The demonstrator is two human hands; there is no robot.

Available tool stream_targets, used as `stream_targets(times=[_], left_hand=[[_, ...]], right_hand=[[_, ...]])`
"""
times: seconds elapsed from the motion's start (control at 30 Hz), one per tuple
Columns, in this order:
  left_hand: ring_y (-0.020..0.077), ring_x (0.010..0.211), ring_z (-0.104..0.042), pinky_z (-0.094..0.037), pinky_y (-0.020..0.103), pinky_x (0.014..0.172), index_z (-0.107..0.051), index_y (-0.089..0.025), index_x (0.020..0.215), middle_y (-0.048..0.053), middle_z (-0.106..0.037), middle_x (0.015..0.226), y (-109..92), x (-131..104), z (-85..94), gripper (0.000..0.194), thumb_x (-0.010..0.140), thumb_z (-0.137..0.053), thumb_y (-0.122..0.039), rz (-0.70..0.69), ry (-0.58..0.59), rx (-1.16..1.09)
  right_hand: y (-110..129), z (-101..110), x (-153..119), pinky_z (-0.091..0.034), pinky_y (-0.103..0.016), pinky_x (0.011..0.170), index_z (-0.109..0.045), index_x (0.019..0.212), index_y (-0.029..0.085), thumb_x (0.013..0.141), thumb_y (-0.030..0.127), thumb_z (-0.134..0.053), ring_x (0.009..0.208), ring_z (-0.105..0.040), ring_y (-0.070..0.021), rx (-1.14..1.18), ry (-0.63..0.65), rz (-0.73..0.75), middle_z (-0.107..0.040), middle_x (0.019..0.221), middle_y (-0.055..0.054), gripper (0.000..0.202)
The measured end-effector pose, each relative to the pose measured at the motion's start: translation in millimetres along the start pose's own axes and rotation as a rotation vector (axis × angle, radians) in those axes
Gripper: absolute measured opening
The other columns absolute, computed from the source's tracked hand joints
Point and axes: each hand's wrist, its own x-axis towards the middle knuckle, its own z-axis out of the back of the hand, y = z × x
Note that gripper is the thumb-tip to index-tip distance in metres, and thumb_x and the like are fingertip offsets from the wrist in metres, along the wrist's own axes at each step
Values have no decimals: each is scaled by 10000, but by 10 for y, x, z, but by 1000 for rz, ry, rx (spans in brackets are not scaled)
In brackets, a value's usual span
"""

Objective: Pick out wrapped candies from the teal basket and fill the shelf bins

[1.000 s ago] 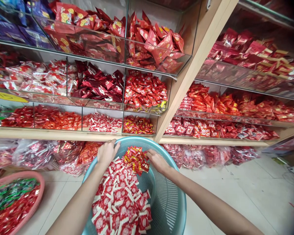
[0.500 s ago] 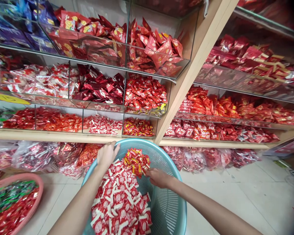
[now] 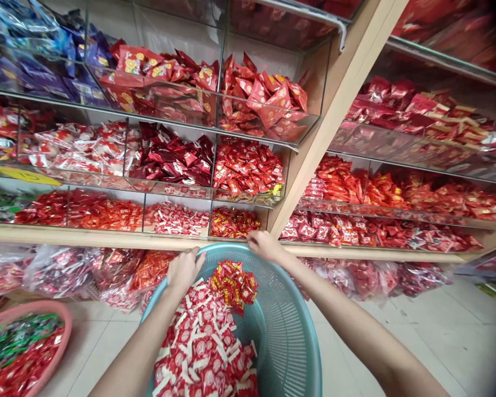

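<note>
Step in hand, as judged: steadying the round teal perforated-plastic basket [image 3: 291, 336] below the shelving.
The left hand [image 3: 185, 271] is closed over its rim. The right hand [image 3: 263, 245] is curled at the far rim, near the pale wooden shelf edge [image 3: 107, 239]; what it grips cannot be told. Red-and-white wrapped candies [image 3: 204, 342] and red-and-yellow wrapped candies [image 3: 233, 286] lie inside. Further movement appears to call for firm rim support. Pale floor tiles [image 3: 458, 347] and clear-fronted bins [image 3: 380, 140] surround the work.

A sweet shop, it seems: shelves [image 3: 86, 237] with see-through compartments of sorted wrapped sweets [image 3: 248, 171], plus a yellow label [image 3: 27, 175] marked 15.
</note>
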Motion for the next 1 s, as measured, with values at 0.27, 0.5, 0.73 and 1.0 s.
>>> stream_targets(times=[0.27,0.5,0.73,1.0], left_hand=[[219,822,-638,-450,293,672,-560,-258,1123,68,-668,1009,24,-4,-5,492,877,-211,-502,-20,-36,-5],[211,809,-638,-450,289,676,-566,-257,1116,73,-669,998,23,-4,-13,485,877,-221,-502,-16,-37,-9],[211,815,-639,-449,289,678,-566,-254,1108,76,-667,1001,31,-6,-24,482,877,-224,-503,-18,-44,4],[224,813,-640,-448,294,647,-560,-241,1107,77,-664,1019,20,-4,-28,496,877,-209,-505,-34,-54,5]], right_hand=[[67,-115,882,-389,-470,883,-415,1270,110,631,638,-605,1189,-366,-340,-103,193,-506,-365,1300,-219,850],[147,-274,1047,-450,-516,804,-375,1304,95,600,546,-693,1202,-368,-371,-70,209,-597,-341,1303,-270,895],[31,-291,1072,-473,-412,827,-523,1177,59,625,264,-734,1099,-514,-315,-54,177,-503,-529,1171,-239,626],[-152,-180,882,-453,-338,850,-563,1130,135,770,231,-575,1064,-558,-257,-26,105,-418,-564,1174,-170,372]])
